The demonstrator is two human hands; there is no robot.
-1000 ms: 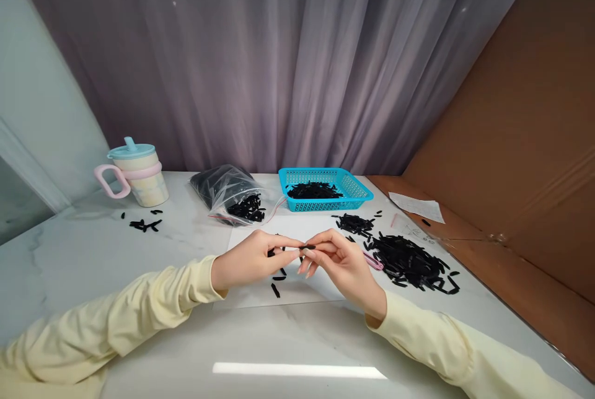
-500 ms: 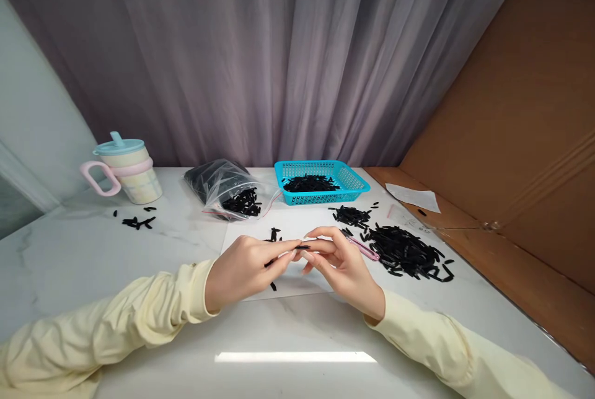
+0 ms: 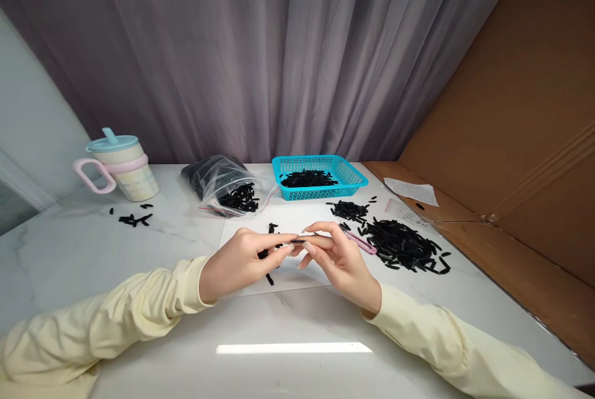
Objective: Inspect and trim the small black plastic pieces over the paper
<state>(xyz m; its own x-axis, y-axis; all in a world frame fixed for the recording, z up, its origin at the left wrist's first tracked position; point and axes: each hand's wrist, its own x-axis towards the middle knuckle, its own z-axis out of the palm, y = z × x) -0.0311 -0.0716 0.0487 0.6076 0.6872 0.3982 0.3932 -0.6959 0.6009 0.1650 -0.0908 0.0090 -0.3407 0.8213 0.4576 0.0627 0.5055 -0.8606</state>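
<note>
A small black oblong piece (image 3: 298,241) is pinched between the fingertips of both hands, above a white sheet (image 3: 300,278). My left hand (image 3: 244,259) grips its left end between thumb and fingers. My right hand (image 3: 341,259) has thumb and fingers on the right end, its index finger arched above. Several similar black pieces (image 3: 271,263) lie on the sheet, partly hidden behind my left hand. Right of my right hand are a slim pink tool (image 3: 362,242), a large pile of black pieces (image 3: 404,244) and a smaller pile (image 3: 348,210) farther back.
A blue basket (image 3: 320,193) holding black pieces stands at the back. Left of it lies an open clear plastic bag (image 3: 211,183) with more pieces. A lidded cup (image 3: 134,179) stands at left, near a few loose pieces (image 3: 134,220). Cardboard (image 3: 520,120) rises along the right.
The whole view has shifted slightly, so the things appear a little higher and farther left. Both hands still hold the black piece, which now appears more level.
</note>
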